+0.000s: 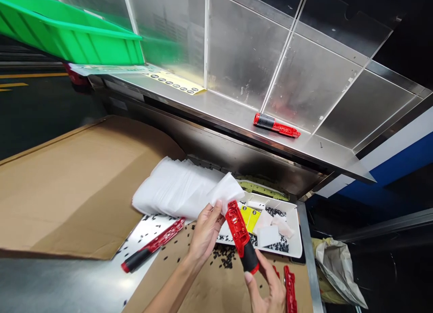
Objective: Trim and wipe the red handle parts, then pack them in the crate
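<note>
My right hand (267,283) grips a red and black plastic tool housing (238,227) by its black end, between thumb and fingers. The red end points up and away, its ribbed hollow side facing me. My left hand (207,229) is closed in a pinch on the edge of a white foam pouch (227,189), just left of the housing's red tip. That pouch lies at the right end of a fanned stack of white pouches (181,186). Left of my left hand, a similar red and black piece (154,245) rests on the metal table.
A white tray (297,232) holds small black parts, yellow labels and pale pieces. Small black parts (225,256) lie scattered on the cardboard. More red pieces (290,288) lie at lower right. A metal shelf (223,112) carries another housing (275,125); a green bin (98,44) stands upper left.
</note>
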### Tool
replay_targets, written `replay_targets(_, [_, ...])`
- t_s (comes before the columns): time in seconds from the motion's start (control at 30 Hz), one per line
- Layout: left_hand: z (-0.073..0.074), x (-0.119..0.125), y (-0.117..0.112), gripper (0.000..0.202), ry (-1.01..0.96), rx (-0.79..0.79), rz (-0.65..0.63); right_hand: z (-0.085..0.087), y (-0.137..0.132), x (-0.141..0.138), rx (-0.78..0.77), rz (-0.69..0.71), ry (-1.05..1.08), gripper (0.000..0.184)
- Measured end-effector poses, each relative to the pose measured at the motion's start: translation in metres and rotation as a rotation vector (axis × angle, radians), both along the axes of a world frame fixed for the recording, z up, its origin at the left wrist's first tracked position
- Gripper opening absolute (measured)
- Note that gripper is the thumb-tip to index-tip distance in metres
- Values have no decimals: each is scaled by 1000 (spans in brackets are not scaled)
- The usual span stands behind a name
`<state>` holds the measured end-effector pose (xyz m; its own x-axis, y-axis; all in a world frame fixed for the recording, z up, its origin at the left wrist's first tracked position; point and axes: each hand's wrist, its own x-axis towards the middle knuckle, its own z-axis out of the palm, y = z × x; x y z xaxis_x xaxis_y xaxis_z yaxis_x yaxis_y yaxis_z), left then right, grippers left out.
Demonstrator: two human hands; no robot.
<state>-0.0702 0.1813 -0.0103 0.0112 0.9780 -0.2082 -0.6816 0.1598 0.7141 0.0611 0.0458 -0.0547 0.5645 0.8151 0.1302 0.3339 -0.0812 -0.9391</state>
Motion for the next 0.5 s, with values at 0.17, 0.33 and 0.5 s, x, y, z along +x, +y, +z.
replay_targets(0.17, [-3, 0, -9, 47, -43, -18, -9, 1, 3, -9, 33, 47, 187, 49])
replay_targets(0.33, [1, -4, -14, 56, -39, -34, -6, 9, 6, -15, 44, 144, 277, 46])
replay_targets(0.5, [3, -7, -26, 63, 38, -36, -68, 24, 8, -11, 60, 4, 27, 42])
